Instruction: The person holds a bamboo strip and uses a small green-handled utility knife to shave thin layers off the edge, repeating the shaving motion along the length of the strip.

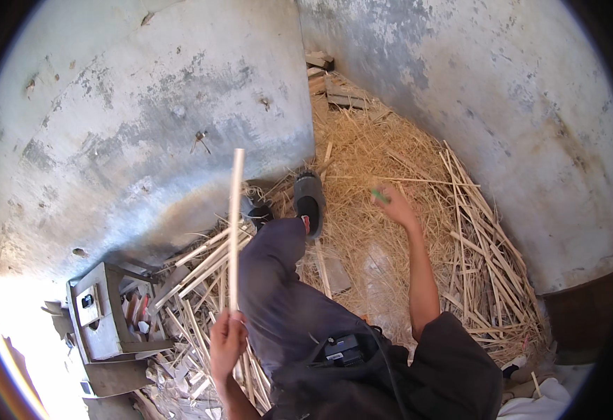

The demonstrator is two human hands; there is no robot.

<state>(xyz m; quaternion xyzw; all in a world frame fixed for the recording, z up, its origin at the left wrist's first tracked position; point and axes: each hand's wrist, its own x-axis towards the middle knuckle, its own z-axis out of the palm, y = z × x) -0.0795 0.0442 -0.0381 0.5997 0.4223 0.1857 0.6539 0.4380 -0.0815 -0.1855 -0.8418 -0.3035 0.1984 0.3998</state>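
My left hand is closed round the lower end of a pale, narrow bamboo-like strip. The strip points almost straight up, passing beside my dark-trousered left leg. Farther forward and to the right, my right hand grips a small green-handled tool; its working end cannot be made out. That hand is over the loose shavings, apart from the strip.
Long split strips lie heaped along the right wall, and another heap lies at left. A worn wooden stool stands far left. Dark shoes rest near the wall corner. Wood blocks sit at the back.
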